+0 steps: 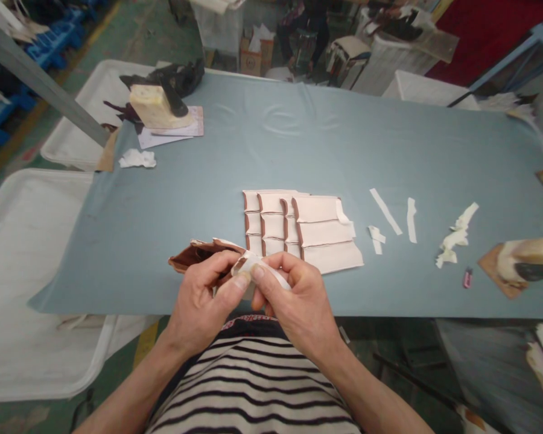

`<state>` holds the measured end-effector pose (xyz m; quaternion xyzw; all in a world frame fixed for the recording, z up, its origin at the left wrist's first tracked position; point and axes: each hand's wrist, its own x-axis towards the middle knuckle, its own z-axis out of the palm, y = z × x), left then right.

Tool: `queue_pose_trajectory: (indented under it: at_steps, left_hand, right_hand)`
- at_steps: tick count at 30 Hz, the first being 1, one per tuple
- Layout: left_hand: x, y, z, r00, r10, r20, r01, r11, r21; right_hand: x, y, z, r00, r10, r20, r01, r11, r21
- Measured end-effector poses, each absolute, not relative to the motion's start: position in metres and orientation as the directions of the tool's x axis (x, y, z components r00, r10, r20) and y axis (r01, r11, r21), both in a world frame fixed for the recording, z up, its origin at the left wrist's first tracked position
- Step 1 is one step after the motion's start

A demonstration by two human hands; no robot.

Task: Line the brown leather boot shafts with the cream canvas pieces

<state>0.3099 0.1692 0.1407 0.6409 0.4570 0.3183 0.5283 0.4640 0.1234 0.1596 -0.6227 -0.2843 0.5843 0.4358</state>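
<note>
My left hand (208, 298) is closed on a brown-and-cream folded piece (187, 254) that resembles part of a pouch or wallet. Its brown inside gapes to the left of my fingers. My right hand (301, 295) pinches a white strip (276, 276) against the right end of that piece, and the two thumbs nearly meet there. The fingertips underneath are hidden. Just beyond my hands, overlapping rows of cream panels with brown edges (323, 235) lie on the blue-grey table cover (208, 193).
Loose white strips (386, 212) and a crumpled strip (457, 235) lie to the right, near a small pink object (467, 278) and a yellowish block with a black handle (529, 259). A similar block (151, 105) stands back left. White trays (36, 175) flank the table's left edge.
</note>
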Motion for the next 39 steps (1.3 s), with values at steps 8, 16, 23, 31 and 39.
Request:
queue_pose_trajectory:
  at_steps: [8, 16, 23, 31, 39]
  left_hand:
    - [0.317, 0.17, 0.142, 0.34, 0.94, 0.008, 0.358, -0.138, 0.923]
    - [0.317, 0.183, 0.125, 0.196, 0.927, 0.32, 0.511, -0.375, 0.773]
    - [0.309, 0.199, 0.145, 0.277, 0.934, 0.225, 0.438, -0.331, 0.836]
    - [0.311, 0.203, 0.169, 0.54, 0.838, 0.079, 0.332, -0.298, 0.895]
    - [0.316, 0.198, 0.179, 0.702, 0.711, 0.036, 0.252, -0.295, 0.922]
  right_hand:
    - [0.464, 0.125, 0.154, 0.166, 0.869, -0.467, -0.093, -0.458, -0.884]
    - [0.474, 0.13, 0.15, 0.13, 0.877, -0.462, 0.051, -0.472, -0.88]
    - [0.498, 0.099, 0.13, -0.173, 0.789, -0.59, 0.06, -0.589, -0.806]
    - [0.541, 0.106, 0.16, 0.134, 0.983, 0.124, 0.524, 0.036, -0.851]
    - [0.53, 0.171, 0.163, -0.367, 0.802, 0.471, 0.322, 0.585, -0.745]
